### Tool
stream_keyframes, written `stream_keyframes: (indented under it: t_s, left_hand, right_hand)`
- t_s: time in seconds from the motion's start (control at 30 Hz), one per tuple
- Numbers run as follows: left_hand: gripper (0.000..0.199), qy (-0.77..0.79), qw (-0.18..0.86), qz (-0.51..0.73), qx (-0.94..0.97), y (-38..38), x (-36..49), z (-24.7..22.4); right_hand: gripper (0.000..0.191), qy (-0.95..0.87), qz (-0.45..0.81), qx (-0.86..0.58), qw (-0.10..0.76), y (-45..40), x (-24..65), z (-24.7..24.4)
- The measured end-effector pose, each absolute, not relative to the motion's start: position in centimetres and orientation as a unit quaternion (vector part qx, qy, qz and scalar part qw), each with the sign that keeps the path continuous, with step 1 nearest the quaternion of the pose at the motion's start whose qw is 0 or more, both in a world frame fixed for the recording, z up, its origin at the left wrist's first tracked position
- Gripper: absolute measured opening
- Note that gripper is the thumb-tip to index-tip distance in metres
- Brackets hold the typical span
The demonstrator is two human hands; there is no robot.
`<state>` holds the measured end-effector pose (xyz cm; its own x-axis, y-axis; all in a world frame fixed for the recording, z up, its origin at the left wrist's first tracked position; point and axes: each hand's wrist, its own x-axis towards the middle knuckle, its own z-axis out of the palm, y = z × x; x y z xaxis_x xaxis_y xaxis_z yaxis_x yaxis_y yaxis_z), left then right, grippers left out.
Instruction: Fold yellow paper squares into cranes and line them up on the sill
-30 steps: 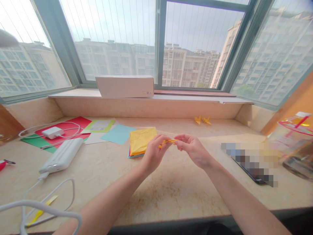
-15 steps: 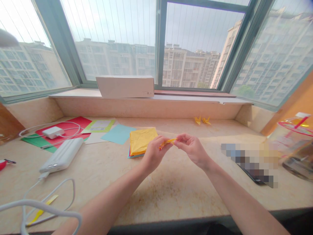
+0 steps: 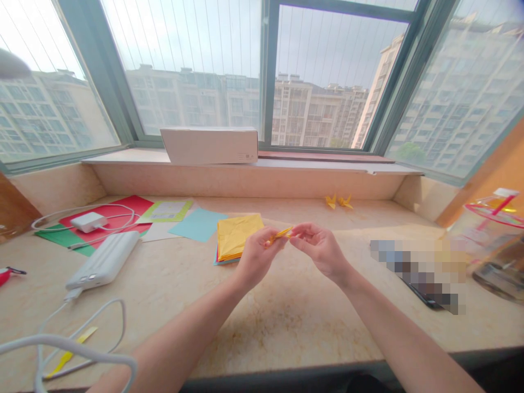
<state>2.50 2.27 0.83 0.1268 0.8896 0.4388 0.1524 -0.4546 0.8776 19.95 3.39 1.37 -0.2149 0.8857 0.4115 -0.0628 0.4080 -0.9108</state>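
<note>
Above the middle of the stone counter, my left hand (image 3: 261,252) is closed around a narrow folded piece of yellow paper (image 3: 282,233). My right hand (image 3: 317,245) has thumb and forefinger pinched at the paper's right end; the fingertips partly hide that end. Just beyond and left of my left hand lies a stack of yellow paper sheets (image 3: 237,234), with red and blue edges showing underneath. Two folded yellow paper cranes (image 3: 331,202) stand at the back, near the wall below the sill.
A white power bank (image 3: 104,259) with cables and a white charger (image 3: 89,221) lie left, among coloured paper sheets (image 3: 200,224). A phone (image 3: 426,295), partly blurred out, and a plastic cup with a straw (image 3: 487,234) are right. A white box (image 3: 209,146) stands on the windowsill.
The right end of the folded yellow paper now tilts up more, and my right fingertips have shifted slightly left and down along it. The other things stay where they were.
</note>
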Motion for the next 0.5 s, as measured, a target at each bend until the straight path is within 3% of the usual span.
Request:
stream_keyframes:
  t_s: [0.33,0.5]
  left_hand:
    - [0.028,0.428,0.315,0.505,0.68,1.72,2.6,1.3]
    - [0.031,0.417,0.373,0.513,0.652,1.62,2.6,1.49]
  right_hand:
    - [0.027,-0.656,0.375,-0.372,0.538,3.65,20.11,0.83]
    - [0.029,-0.659,0.394,-0.367,0.525,3.58,20.15,1.07]
